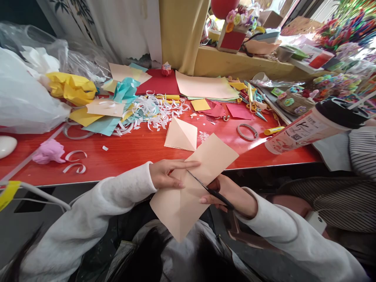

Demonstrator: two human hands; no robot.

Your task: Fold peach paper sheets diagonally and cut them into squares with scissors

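Creased peach paper [179, 211] is held up at the near edge of the red table [123, 160], a cut across it seemingly partway through. Left hand [164, 174] steadies it, thumb and forefinger parted on top, other fingers hidden; right hand [232, 192] is curled round black-handled scissors [210, 190], blades along the cut. Beyond, stacked peach squares [182, 135] look finished; larger peach sheets [205, 86] appear uncut.

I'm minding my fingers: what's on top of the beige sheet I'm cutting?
Your left hand, right thumb and one blade of the scissors show over the sheet; paper beneath them is covered.
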